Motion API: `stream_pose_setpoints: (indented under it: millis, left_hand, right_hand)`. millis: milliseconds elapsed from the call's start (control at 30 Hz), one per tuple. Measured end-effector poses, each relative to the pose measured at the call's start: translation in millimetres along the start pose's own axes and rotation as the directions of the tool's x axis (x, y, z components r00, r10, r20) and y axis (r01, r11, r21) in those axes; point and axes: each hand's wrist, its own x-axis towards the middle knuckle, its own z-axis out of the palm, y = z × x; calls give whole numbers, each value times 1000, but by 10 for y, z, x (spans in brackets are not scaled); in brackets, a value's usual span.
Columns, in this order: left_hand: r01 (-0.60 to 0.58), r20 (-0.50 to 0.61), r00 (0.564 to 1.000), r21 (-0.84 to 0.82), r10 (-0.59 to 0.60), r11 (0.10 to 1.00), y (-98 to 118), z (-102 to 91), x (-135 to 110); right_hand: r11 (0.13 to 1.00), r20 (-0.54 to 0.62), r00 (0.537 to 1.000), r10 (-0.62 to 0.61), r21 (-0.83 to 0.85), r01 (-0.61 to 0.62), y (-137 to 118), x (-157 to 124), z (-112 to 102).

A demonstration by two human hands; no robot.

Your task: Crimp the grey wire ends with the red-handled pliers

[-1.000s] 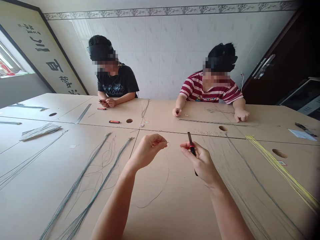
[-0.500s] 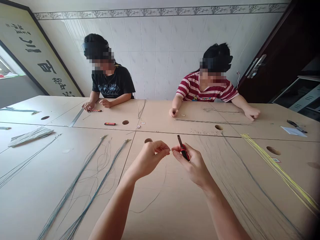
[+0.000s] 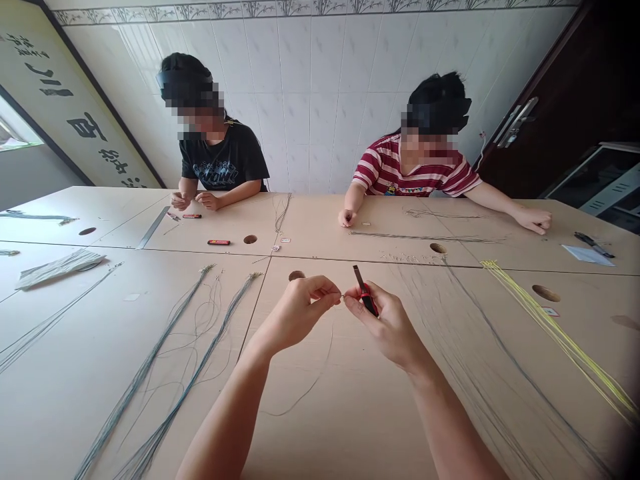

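Observation:
Near the middle of the table, my left hand is closed in a pinch on the end of a thin grey wire. The wire hangs below the fingertips and curves away over the tabletop to the lower left. Close beside it, my right hand is closed around a small red-and-black tool with a flat dark bar pointing up and away. The right thumb and forefinger also pinch at the wire's tip, almost touching the left fingertips. What exactly sits between the fingertips is too small to make out.
Bundles of blue-grey wires lie to the left, yellow wires to the right. Two co-workers sit across the table, one in a black shirt, one in a striped shirt. Round holes pierce the tabletop.
My hands keep the same pinch, nearly still. The co-worker on the right has reached an arm farther right. The left co-worker's hand has left the small object on the table.

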Motion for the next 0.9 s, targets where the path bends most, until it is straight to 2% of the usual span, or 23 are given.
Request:
stream_pose_setpoints:
  millis: [300, 900]
  left_hand:
    - [-10, 17, 1000, -4, 10, 1000, -36, 2, 13]
    - [-14, 36, 999, 14, 13, 1000, -10, 7, 6]
  right_hand:
    - [1000, 22, 1000, 17, 11, -17, -56, -8, -19]
    - [1000, 45, 999, -1, 12, 0, 4, -3, -24]
